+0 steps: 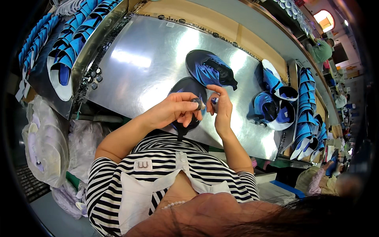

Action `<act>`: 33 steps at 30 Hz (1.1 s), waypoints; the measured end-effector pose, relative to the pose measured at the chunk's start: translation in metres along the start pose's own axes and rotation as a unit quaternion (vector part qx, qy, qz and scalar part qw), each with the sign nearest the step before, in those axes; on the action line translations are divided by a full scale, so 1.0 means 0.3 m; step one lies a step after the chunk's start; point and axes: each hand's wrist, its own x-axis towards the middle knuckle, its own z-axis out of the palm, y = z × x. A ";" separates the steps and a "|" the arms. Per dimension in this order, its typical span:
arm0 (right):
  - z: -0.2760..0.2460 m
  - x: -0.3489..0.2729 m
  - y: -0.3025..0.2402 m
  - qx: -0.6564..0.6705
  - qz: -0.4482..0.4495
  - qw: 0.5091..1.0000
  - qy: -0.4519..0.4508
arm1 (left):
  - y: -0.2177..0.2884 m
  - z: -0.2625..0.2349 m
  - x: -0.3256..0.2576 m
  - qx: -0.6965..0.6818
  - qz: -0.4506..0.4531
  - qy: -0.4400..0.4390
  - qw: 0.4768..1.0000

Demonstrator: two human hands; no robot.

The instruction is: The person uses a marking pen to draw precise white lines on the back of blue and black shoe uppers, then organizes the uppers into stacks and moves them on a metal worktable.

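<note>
In front of my chest, my left hand (179,107) is closed, its thumb and forefinger pinching a small dark round piece (196,103). Close beside it, my right hand (222,106) is bent with its fingertips drawn in. Something small, bluish and pale shows at those fingertips, too small to name. Beneath both hands lies a black-and-blue shoe upper (188,85), partly hidden by my left hand. Just beyond it, a second black shoe upper with blue streaks (211,68) rests on the shiny metal tabletop (138,79).
Several small dark round pieces (96,76) sit by the table's left edge. Two blue-and-white shoe uppers (272,108) are on the right. Rows of stacked blue uppers stand left (73,39) and right (307,106). Plastic-wrapped bundles (45,138) are at lower left. Other people work at far right.
</note>
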 end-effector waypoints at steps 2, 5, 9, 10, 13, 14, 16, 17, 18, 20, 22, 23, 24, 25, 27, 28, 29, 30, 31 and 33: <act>0.030 0.026 -0.007 -0.019 0.003 1.000 0.018 | 0.003 -0.011 0.006 0.002 -0.029 -0.010 1.000; 0.043 0.041 0.018 -0.022 -0.017 1.000 0.008 | -0.007 -0.018 0.013 0.000 -0.042 -0.007 0.999; 0.042 0.038 0.038 -0.039 -0.028 0.999 0.001 | -0.010 -0.031 0.020 0.005 -0.063 -0.016 0.998; 0.036 0.037 0.049 -0.045 -0.036 0.998 -0.004 | -0.009 -0.030 0.021 0.005 -0.066 -0.019 0.998; 0.035 0.035 0.050 -0.054 -0.046 0.997 -0.014 | -0.007 -0.024 0.027 0.008 -0.071 -0.026 0.997; 0.036 0.036 0.047 -0.056 -0.048 0.997 -0.017 | -0.006 -0.025 0.028 0.008 -0.072 -0.025 0.997; 0.028 0.036 0.052 -0.063 -0.051 0.996 -0.027 | -0.006 -0.026 0.030 0.007 -0.073 -0.025 0.997; 0.027 0.036 0.055 -0.065 -0.053 0.996 -0.032 | -0.006 -0.027 0.030 0.007 -0.074 -0.025 0.997; 0.029 0.037 0.053 -0.071 -0.055 0.996 -0.026 | -0.006 -0.028 0.031 0.007 -0.075 -0.026 0.997; 0.040 0.036 0.050 -0.082 -0.059 0.995 -0.015 | -0.012 -0.030 0.034 0.006 -0.072 -0.028 0.997; 0.040 0.036 0.059 -0.084 -0.073 0.994 -0.019 | -0.014 -0.029 0.033 0.007 -0.073 -0.027 0.997; 0.039 0.036 0.062 -0.085 -0.080 0.993 -0.020 | -0.012 -0.029 0.031 0.009 -0.076 -0.025 0.997; 0.040 0.034 0.059 -0.082 -0.074 0.994 -0.019 | -0.011 -0.028 0.030 0.011 -0.079 -0.023 0.997; 0.040 0.032 0.052 -0.079 -0.069 0.994 -0.018 | -0.012 -0.028 0.030 0.009 -0.080 -0.024 0.996; 0.039 0.030 0.048 -0.075 -0.061 0.995 -0.020 | -0.014 -0.029 0.028 0.005 -0.080 -0.026 0.996; 0.037 0.029 0.047 -0.072 -0.059 0.995 -0.022 | -0.013 -0.027 0.025 0.009 -0.076 -0.021 0.997; 0.034 0.028 0.048 -0.070 -0.057 0.996 -0.024 | -0.012 -0.024 0.024 0.013 -0.073 -0.016 0.997; 0.033 0.026 0.050 -0.068 -0.055 0.996 -0.022 | -0.010 -0.021 0.022 0.017 -0.069 -0.011 0.997; 0.032 0.023 0.054 -0.066 -0.054 0.996 -0.019 | -0.009 -0.020 0.021 0.020 -0.068 -0.009 0.997; 0.031 0.022 0.057 -0.064 -0.052 0.996 -0.020 | -0.007 -0.020 0.018 0.025 -0.064 -0.005 0.998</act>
